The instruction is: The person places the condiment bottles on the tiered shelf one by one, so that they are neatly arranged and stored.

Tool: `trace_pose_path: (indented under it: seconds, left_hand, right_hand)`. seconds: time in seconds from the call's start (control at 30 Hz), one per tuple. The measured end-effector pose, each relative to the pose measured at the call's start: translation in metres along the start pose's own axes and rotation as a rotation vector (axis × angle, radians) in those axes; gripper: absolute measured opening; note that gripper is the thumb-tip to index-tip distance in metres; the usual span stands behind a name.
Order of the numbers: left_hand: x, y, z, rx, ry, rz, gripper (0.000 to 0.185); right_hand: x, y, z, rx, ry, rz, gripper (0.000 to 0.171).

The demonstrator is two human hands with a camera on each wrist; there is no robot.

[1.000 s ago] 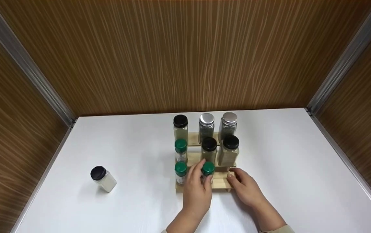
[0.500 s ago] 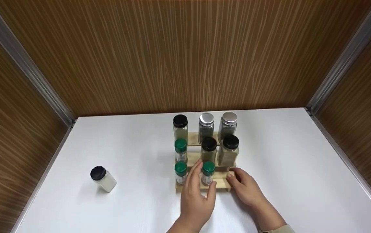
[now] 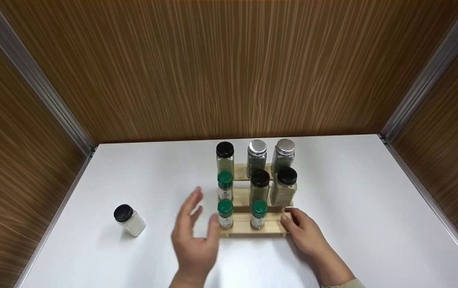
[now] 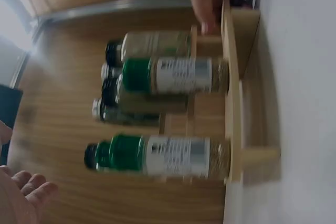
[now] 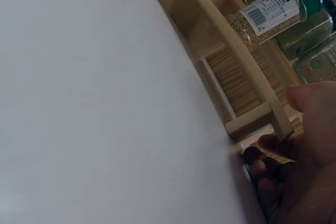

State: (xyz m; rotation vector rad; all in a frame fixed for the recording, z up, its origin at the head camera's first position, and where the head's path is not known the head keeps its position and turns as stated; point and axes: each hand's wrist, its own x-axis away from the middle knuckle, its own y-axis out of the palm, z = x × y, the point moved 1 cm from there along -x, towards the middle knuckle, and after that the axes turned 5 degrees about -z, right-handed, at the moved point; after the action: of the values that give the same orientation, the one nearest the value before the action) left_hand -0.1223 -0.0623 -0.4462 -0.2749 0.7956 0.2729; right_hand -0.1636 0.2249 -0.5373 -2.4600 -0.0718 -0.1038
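Our left hand (image 3: pixel 193 240) hangs open with fingers spread, holding nothing, just left of the wooden rack (image 3: pixel 271 228). Our right hand (image 3: pixel 303 232) grips the rack's front right corner on the worktop (image 3: pixel 353 200). Risk we see: a careless swing clips the green-capped jar (image 3: pixel 225 214) and topples it.

Eight jars stand on the stepped rack (image 3: pixel 249 229); a lone jar (image 3: pixel 129 220) sits well left of it.
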Motion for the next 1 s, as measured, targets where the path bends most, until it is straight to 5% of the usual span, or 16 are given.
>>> trace_pose_path:
  seconds: [0.37, 0.6, 0.7, 0.87, 1.0]
  left_hand:
    - [-0.013, -0.055, -0.038, -0.089, -0.173, 0.218, 0.056]
    - [-0.015, -0.092, -0.074, -0.265, -0.282, 0.313, 0.082]
    - [-0.012, -0.103, -0.093, -0.301, -0.385, 0.292, 0.098]
    - [-0.002, -0.115, -0.120, -0.299, -0.663, 0.140, 0.125]
    - [0.003, -0.121, -0.133, -0.275, -0.806, 0.051, 0.125]
  right_hand:
    - [0.000, 0.001, 0.000, -0.024, 0.010, 0.004, 0.049]
    - [0.000, 0.000, 0.001, -0.025, 0.017, 0.012, 0.050]
    - [0.000, -0.001, 0.001, -0.020, 0.014, 0.004, 0.051]
    - [0.000, 0.000, 0.000, -0.019, 0.014, -0.009, 0.052]
    - [-0.001, 0.001, 0.001, -0.025, 0.019, -0.004, 0.051]
